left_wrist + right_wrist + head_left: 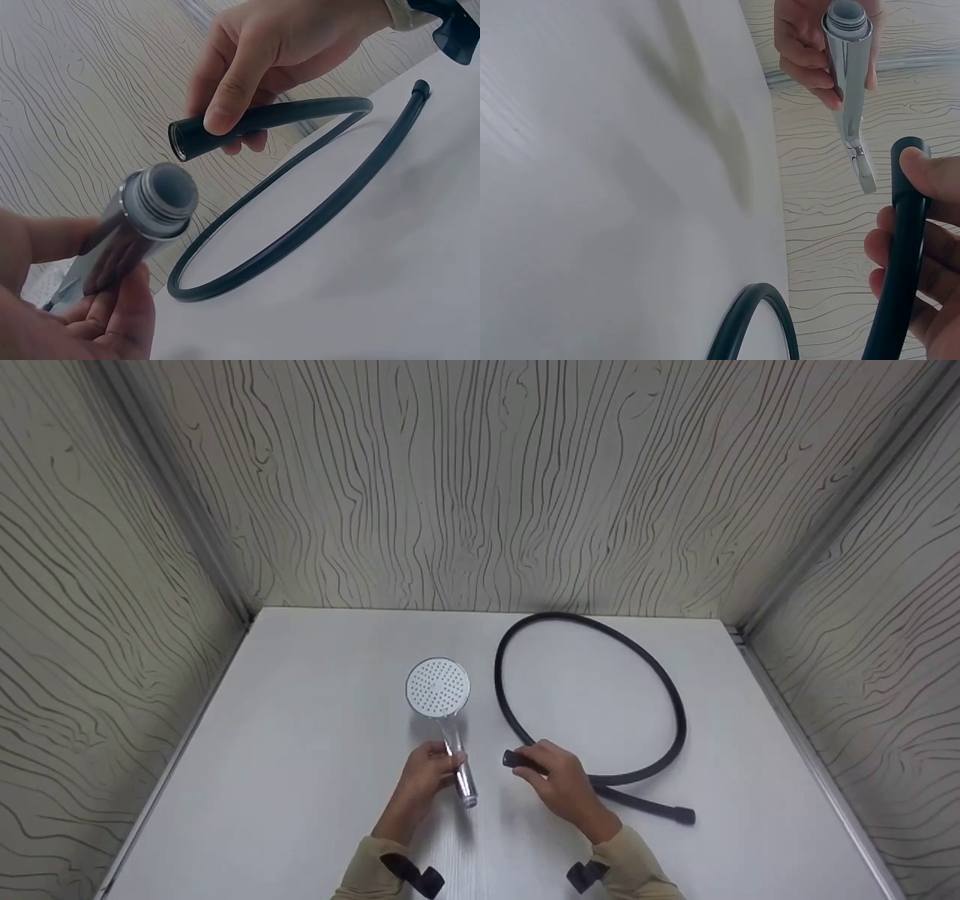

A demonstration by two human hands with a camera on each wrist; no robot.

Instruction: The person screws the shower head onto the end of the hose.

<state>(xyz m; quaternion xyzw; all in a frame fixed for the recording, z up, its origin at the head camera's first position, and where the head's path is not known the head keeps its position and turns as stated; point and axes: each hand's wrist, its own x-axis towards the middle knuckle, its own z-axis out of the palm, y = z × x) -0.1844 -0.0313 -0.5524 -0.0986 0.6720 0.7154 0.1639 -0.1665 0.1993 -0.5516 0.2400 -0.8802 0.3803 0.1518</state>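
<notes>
My left hand (426, 774) grips the chrome handle of a shower head (438, 687), whose round white spray face is turned up toward the head camera. The handle's threaded end (169, 192) points out past my fingers. To its right, my right hand (559, 780) pinches one end of a black shower hose (679, 712) between thumb and fingers. That end's open collar (196, 139) faces the threaded end in the left wrist view, with a gap between them. The rest of the hose loops over the table, its other end (684, 815) lying at the right.
A white table (300, 720) lies beneath both hands. Wood-patterned panels (480, 495) stand behind and at both sides, with metal strips along the corners. Dark straps with camera mounts (412, 874) sit on both wrists.
</notes>
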